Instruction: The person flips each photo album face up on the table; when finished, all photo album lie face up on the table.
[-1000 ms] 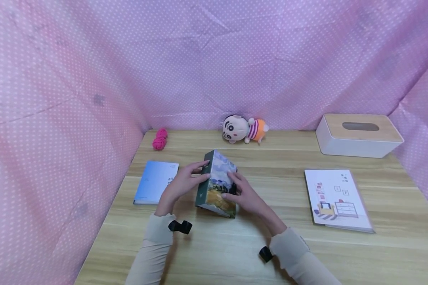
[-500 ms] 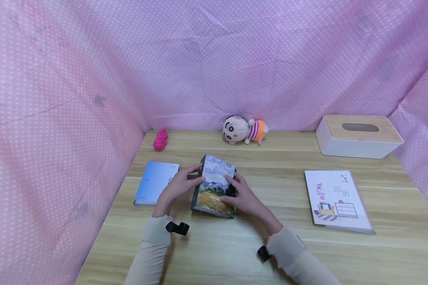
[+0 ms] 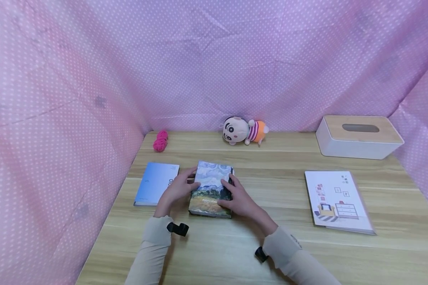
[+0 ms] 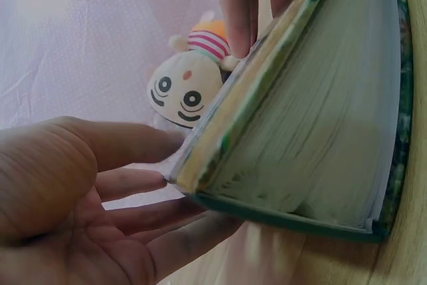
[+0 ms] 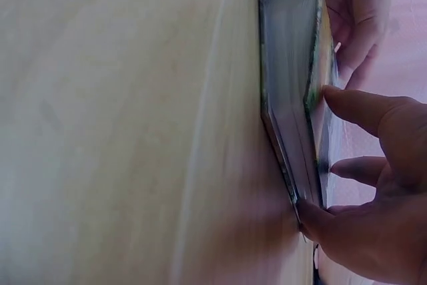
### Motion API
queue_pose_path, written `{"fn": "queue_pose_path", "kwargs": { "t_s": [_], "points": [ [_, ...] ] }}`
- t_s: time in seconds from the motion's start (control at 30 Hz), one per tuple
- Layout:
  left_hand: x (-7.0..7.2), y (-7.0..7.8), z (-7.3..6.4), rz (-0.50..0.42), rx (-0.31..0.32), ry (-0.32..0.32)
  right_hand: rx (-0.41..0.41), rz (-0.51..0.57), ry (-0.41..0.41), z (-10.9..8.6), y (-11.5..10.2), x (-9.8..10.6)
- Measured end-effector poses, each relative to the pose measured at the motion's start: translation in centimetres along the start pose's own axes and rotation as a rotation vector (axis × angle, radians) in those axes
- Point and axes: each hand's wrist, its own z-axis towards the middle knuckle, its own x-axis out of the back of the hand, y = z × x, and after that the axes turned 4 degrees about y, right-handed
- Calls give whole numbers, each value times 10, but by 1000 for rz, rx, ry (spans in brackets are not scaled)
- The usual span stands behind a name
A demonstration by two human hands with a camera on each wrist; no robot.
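Painted-cover book (image 3: 209, 193) on the tabletop (image 3: 217, 253): the left hand (image 3: 179, 188) grips its spine side, the right hand (image 3: 240, 200) its opposite edge; even, gentle pressure from both should keep it square.

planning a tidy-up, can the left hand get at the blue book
Probably yes, once the left hand leaves the landscape-covered book: the blue book lies close by, mostly unobstructed.

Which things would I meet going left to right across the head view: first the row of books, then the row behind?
Books: blue book → landscape-covered book → white book. Behind: pink yarn → plush doll → tissue box.
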Motion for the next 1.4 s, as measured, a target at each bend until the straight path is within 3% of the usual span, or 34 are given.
{"fn": "queue_pose_path", "kwargs": {
  "t_s": [0.83, 1.17, 1.4],
  "points": [
    [6, -3, 2, 91, 95, -8, -7, 0, -4, -1, 0, -2],
    [9, -10, 2, 96, 68, -14, -21, -20, -11, -3, 1, -1],
    [7, -6, 2, 104, 85, -2, -23, 2, -13, -7, 1, 4]
  ]
}}
